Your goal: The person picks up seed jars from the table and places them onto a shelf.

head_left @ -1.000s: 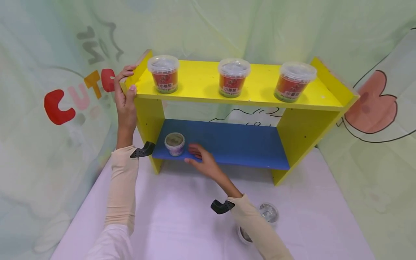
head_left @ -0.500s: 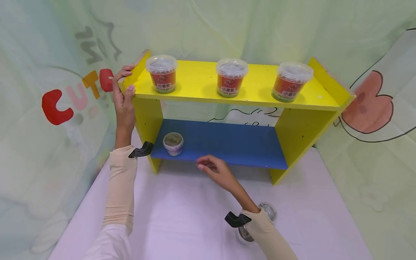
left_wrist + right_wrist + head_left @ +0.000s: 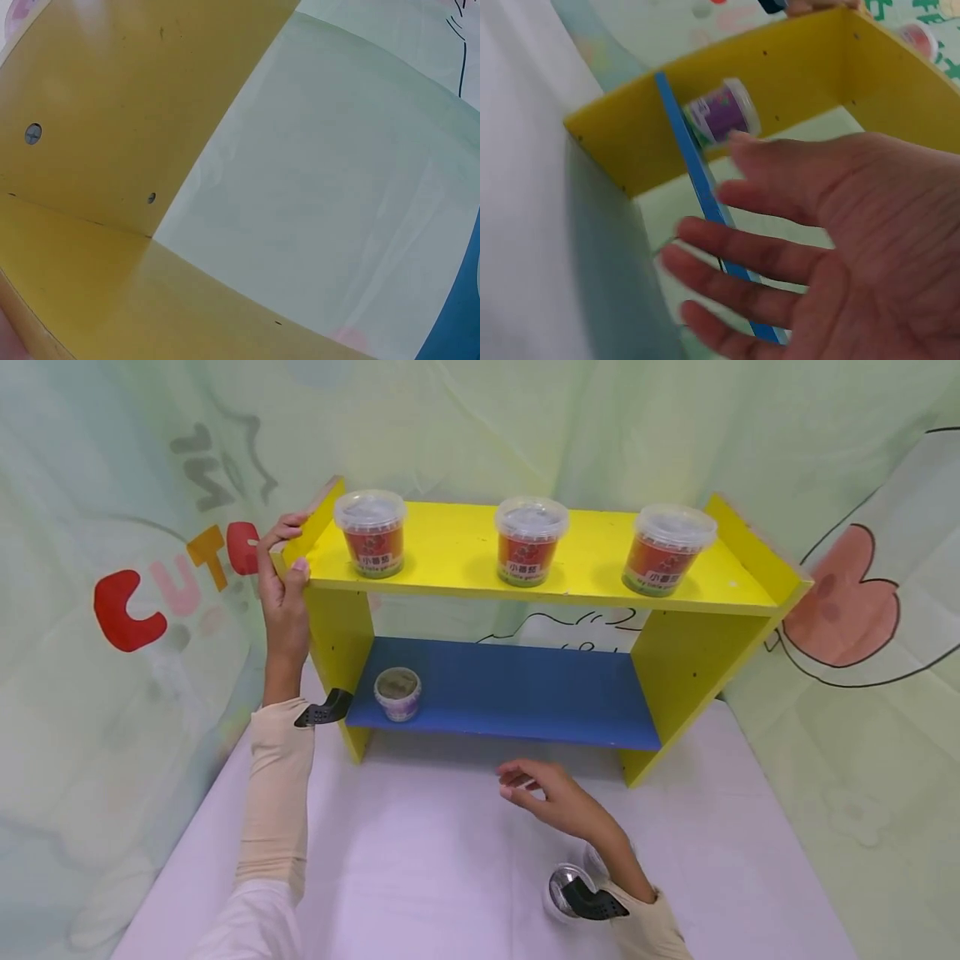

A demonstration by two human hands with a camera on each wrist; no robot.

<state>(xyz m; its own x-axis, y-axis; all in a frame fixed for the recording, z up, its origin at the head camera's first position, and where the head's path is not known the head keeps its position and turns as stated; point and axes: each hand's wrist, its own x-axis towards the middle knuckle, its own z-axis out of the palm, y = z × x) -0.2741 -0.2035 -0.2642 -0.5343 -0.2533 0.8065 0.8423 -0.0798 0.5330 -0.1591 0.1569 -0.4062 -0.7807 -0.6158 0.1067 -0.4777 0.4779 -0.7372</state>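
1. Three red-label tubs (image 3: pixel 528 541) stand evenly spaced on the yellow shelf (image 3: pixel 465 547); one purple-label cup (image 3: pixel 397 693) sits at the blue board's (image 3: pixel 525 693) left end.
2. Left hand (image 3: pixel 285 597) grips the shelf's top left corner, apparently steadying it.
3. Right hand (image 3: pixel 558 797) hovers over the table (image 3: pixel 420 852), fingers loosely spread, empty, near two foil-lidded cups (image 3: pixel 562 889).

I see beige sleeves over pale pink cuffs, black clip mounts at both wrists, bare hands.
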